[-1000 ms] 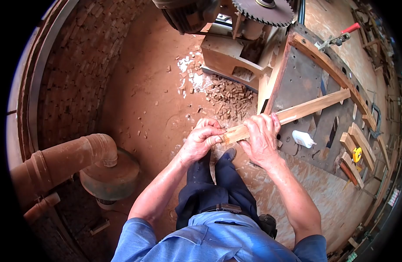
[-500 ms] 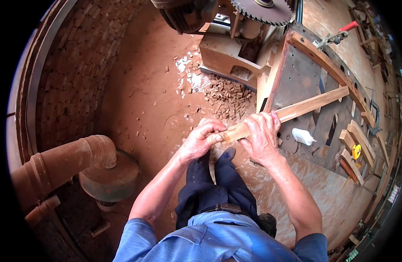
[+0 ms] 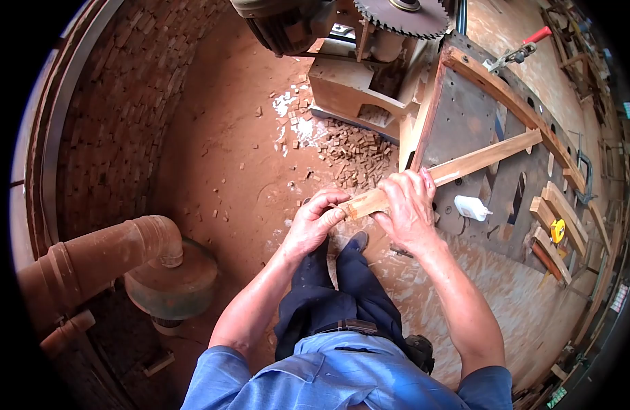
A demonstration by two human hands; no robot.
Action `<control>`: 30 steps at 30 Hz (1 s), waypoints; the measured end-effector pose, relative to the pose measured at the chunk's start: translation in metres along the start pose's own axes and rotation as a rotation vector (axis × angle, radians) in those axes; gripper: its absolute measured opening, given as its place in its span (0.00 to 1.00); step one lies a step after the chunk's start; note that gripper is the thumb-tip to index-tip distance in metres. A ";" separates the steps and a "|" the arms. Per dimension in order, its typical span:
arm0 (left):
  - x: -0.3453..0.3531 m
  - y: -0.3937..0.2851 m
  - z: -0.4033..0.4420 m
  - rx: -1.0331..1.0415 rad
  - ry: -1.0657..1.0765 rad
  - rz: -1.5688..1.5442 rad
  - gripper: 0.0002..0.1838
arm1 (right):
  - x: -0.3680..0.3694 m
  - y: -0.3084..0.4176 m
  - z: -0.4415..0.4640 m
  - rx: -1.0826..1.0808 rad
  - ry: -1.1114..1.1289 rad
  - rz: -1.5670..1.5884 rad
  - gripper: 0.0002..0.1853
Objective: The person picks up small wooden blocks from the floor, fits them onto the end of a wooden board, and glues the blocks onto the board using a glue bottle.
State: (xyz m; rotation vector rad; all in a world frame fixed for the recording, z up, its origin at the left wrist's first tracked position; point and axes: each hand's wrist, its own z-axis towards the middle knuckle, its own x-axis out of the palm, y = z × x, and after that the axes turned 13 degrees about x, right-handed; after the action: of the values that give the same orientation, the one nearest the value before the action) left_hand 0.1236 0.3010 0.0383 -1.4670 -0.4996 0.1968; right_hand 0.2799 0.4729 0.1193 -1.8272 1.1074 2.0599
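Observation:
A long, pale wooden board [image 3: 465, 162] slants from my hands up to the right, its far end by the curved wooden rail on the metal table. My right hand [image 3: 409, 208] wraps over the board near its close end, thumb underneath. At that close end, the fingers and thumb of my left hand [image 3: 316, 222] are pinched together against the wood; the exact contact is partly hidden. A white glue bottle [image 3: 471, 208] lies on its side on the table, right of my right hand.
A toothed circular saw blade [image 3: 404, 15] and its motor [image 3: 284, 27] stand ahead. The metal table [image 3: 465, 109] carries a red-handled clamp [image 3: 520, 55], wood offcuts [image 3: 565, 212] and a yellow tape measure [image 3: 557, 230]. Small wood blocks [image 3: 359, 154] litter the floor. A dusty duct [image 3: 116, 239] is at left.
The view has shifted slightly, so the table and saw appear a little further left. Both hands stay at the board's close end, with the left fingertips slightly changed in position.

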 end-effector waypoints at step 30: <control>-0.004 -0.001 0.003 0.002 0.070 -0.051 0.15 | 0.002 0.002 0.001 0.011 -0.009 0.022 0.32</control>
State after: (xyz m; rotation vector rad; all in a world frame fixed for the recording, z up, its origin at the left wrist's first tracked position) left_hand 0.1191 0.3018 0.0386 -1.4521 -0.4793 0.1046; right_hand 0.2779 0.4711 0.1183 -1.8067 1.1389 2.0677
